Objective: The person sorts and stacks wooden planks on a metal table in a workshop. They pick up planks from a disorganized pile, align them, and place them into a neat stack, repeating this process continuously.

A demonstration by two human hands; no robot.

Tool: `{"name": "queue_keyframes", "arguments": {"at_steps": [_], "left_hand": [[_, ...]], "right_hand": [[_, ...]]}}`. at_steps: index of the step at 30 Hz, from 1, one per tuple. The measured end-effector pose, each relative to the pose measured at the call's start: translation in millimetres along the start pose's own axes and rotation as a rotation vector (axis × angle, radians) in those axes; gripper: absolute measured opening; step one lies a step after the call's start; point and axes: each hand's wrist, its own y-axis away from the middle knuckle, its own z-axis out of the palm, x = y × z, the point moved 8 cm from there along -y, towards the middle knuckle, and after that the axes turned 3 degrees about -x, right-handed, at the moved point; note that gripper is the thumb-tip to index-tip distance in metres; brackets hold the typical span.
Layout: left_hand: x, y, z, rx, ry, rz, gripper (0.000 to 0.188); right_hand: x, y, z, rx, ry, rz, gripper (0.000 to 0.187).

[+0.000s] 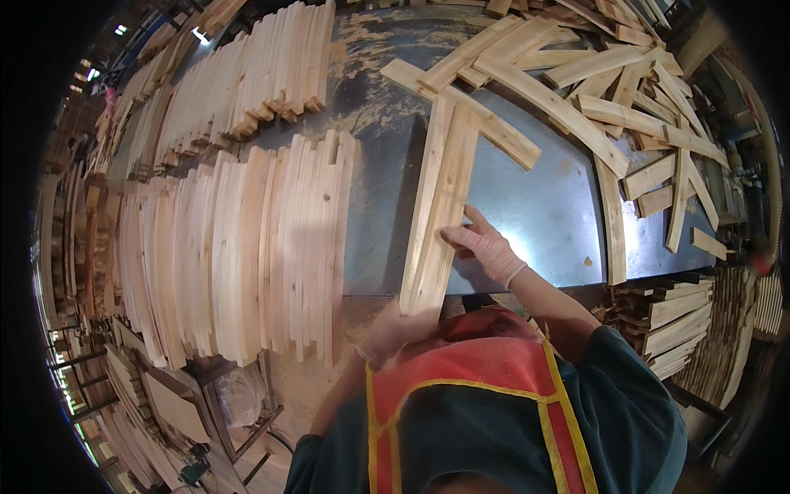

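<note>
Two long pale wooden boards (447, 189) lie side by side in front of me, their near ends reaching past the table edge. My left hand (401, 331), in a light glove, is closed around those near ends; most of its fingers are hidden. Farther up, my gloved right hand (492, 253) grips the right edge of the right-hand board, one finger lying on its face. Beneath the far part of the boards, or against it, a shorter board (498, 136) runs crosswise; I cannot tell whether they touch.
Rows of upright-edged boards (239, 255) stand packed on the left, with another row (247, 78) behind. A loose heap of boards (625, 90) covers the far right of the shiny metal table (535, 218). Stacked boards (671, 317) sit at lower right. Sawdust coats the table's far part.
</note>
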Motion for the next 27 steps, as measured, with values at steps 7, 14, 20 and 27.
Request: {"name": "queue_keyframes", "arguments": {"at_steps": [7, 14, 20, 27], "left_hand": [[0.8, 56.2, -54.6, 0.337, -0.158, 0.022, 0.037], [17.8, 115.5, -104.2, 0.789, -0.923, -0.058, 0.044], [57.8, 77.6, -57.8, 0.972, -1.502, 0.307, 0.087], [56.1, 10.2, -11.0, 0.858, -1.555, 0.336, 0.095]], "right_hand": [[36.1, -48.1, 72.4, -0.271, -0.625, -0.014, 0.058], [61.6, -63.7, 79.0, -0.135, 0.658, 0.009, 0.048], [66.3, -124.5, 170.9, -0.303, 0.930, -0.074, 0.061], [-166.0, -146.5, -98.1, 0.394, 1.132, -0.356, 0.049]]}}
